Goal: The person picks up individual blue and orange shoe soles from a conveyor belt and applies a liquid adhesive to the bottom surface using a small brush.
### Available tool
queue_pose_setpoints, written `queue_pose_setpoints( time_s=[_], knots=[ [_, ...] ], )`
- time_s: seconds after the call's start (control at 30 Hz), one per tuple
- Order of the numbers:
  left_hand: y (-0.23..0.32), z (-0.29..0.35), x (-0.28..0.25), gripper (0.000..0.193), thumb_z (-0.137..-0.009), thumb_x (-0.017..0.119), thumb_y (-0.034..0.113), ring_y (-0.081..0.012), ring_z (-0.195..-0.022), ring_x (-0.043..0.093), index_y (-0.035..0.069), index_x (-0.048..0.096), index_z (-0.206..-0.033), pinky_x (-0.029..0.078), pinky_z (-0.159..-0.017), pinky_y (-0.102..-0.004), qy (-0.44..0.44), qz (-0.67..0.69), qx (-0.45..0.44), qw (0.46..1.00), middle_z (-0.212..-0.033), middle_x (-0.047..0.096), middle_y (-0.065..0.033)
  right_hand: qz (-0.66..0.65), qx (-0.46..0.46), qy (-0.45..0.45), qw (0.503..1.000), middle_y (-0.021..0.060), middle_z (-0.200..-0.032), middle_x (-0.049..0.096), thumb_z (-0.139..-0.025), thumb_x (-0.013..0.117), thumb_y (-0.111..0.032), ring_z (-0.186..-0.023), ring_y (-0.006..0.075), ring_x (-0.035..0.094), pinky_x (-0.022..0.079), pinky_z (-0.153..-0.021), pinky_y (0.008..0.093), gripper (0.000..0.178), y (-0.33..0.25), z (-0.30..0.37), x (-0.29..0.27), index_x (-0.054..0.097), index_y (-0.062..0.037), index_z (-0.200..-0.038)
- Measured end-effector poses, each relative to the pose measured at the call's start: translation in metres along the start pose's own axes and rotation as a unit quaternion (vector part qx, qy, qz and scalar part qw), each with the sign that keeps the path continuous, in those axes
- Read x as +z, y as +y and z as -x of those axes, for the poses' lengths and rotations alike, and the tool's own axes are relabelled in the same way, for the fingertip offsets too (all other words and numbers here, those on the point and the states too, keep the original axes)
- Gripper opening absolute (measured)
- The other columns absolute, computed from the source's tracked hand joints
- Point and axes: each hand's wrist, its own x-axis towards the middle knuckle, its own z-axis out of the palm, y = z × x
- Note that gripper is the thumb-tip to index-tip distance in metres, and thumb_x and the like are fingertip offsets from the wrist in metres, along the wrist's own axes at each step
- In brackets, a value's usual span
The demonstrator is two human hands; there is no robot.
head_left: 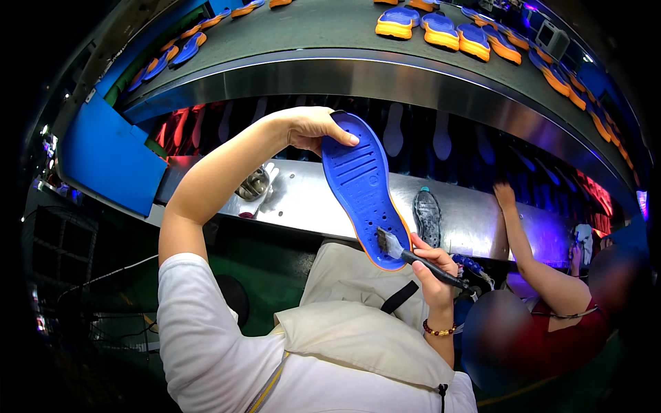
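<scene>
A blue shoe sole with an orange edge is held up in front of me, its toe-to-heel length slanting down to the right. My left hand is closed round its upper end, with the thumb on the blue face. In my right hand is a brush with a black handle. Its bristles rest on the perforated lower part of the sole. Behind the sole, a dark, clear-looking sole-shaped piece lies on the metal ledge.
A metal pot stands on the ledge at left. Beyond it, a conveyor belt carries several blue and orange soles. Pale sole shapes show in the dark space beneath. At right, a co-worker's arm reaches over the ledge.
</scene>
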Motion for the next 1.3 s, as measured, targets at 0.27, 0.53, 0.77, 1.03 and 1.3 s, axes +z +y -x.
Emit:
queue_pose_setpoints(
  time_s=[0.27, 0.53, 0.77, 1.03, 1.3],
  knots=[
    [-0.006, -0.005, -0.013, 0.034, -0.075, 0.068, 0.005, -0.0255, -0.092, 0.062, -0.006, 0.057, -0.104, 0.047, -0.089, -0.0453, -0.036, 0.05, -0.013, 0.998, -0.101, 0.062, -0.0164, -0.022, 0.002, -0.002, 1.0, 0.0278, -0.121, 0.05, -0.079, 0.059, 0.004, -0.114, 0.0271, 0.05, 0.038, -0.098, 0.0351, 0.019, 0.003, 0.001, -0.003, 0.057, 0.0069, -0.098],
    [-0.009, 0.001, -0.015, 0.025, -0.076, 0.061, -0.004, -0.0264, -0.092, 0.061, -0.009, 0.056, -0.1, 0.047, -0.089, -0.046, -0.04, 0.08, -0.004, 0.996, -0.099, 0.061, -0.0183, -0.024, 0.007, -0.004, 1.0, 0.0274, -0.121, 0.05, -0.079, 0.059, 0.004, -0.115, 0.0273, 0.05, 0.038, -0.098, 0.0355, 0.019, 0.004, 0.002, -0.005, 0.058, 0.0064, -0.098],
    [-0.02, -0.006, -0.026, 0.029, -0.068, 0.056, -0.011, -0.0239, -0.086, 0.064, -0.01, 0.056, -0.097, 0.049, -0.086, -0.0418, -0.096, 0.129, 0.014, 0.987, -0.094, 0.063, -0.0185, -0.023, 0.021, -0.003, 1.0, 0.0276, -0.121, 0.05, -0.079, 0.06, 0.003, -0.114, 0.0266, 0.051, 0.039, -0.097, 0.0347, 0.019, 0.005, 0.005, -0.006, 0.058, 0.0066, -0.098],
    [-0.019, -0.003, 0.009, 0.037, -0.081, 0.065, 0.015, -0.0188, -0.093, 0.062, 0.002, 0.056, -0.115, 0.048, -0.088, -0.0382, 0.007, 0.121, 0.02, 0.992, -0.104, 0.063, -0.0107, -0.021, 0.03, 0.005, 0.999, 0.0279, -0.12, 0.05, -0.079, 0.06, 0.003, -0.114, 0.0265, 0.051, 0.038, -0.098, 0.0352, 0.019, 0.004, 0.006, -0.005, 0.058, 0.0066, -0.098],
    [-0.016, -0.001, 0.004, 0.045, -0.081, 0.064, 0.016, -0.0201, -0.095, 0.062, 0.0, 0.052, -0.121, 0.048, -0.087, -0.0399, -0.045, 0.128, 0.019, 0.991, -0.108, 0.062, -0.0133, -0.038, 0.038, 0.008, 0.999, 0.0275, -0.118, 0.052, -0.079, 0.06, 0.003, -0.114, 0.0268, 0.051, 0.038, -0.099, 0.0358, 0.019, 0.006, 0.008, -0.008, 0.059, 0.0065, -0.097]
  ],
)
